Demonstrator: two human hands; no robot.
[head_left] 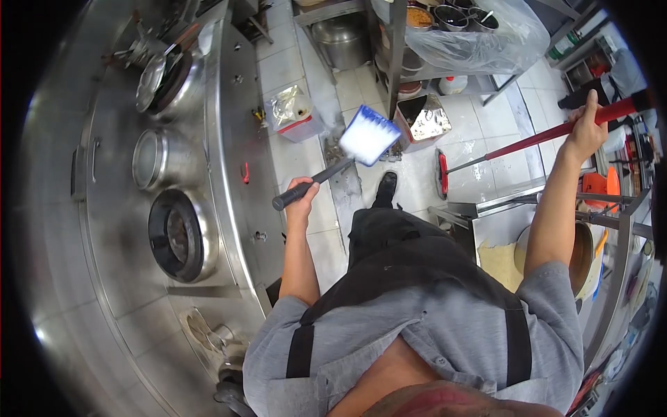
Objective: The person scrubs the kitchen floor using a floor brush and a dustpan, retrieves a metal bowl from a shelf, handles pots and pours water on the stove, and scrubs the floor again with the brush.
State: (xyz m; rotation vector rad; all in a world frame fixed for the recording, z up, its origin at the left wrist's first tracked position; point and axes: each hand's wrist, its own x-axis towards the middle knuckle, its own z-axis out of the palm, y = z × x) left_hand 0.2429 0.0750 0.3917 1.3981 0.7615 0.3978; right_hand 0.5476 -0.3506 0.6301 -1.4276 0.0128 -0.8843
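Observation:
My left hand [301, 198] is wrapped round the dark handle [323, 178] of what looks like a dustpan [370, 135]. Its pan is blue with a toothed edge, and something white, perhaps foam, covers the inside. Out to the right, my right hand [587, 132] grips a long red pole [535, 139] near its upper end. A thin silver section runs from this pole down to a narrow red head [442, 174] at the floor; it looks like a floor squeegee. The pan and the red head are apart, with a shoe [386, 187] below and between them.
A steel stove counter [240, 174] with a black wok ring [177, 235] runs along my left. Ahead stand a foil-topped tin [295, 118] and another square tin [422, 125]. Shelving [396, 48] rises beyond. A big pot [582, 257] is at my right. The tiled floor [479, 125] looks wet.

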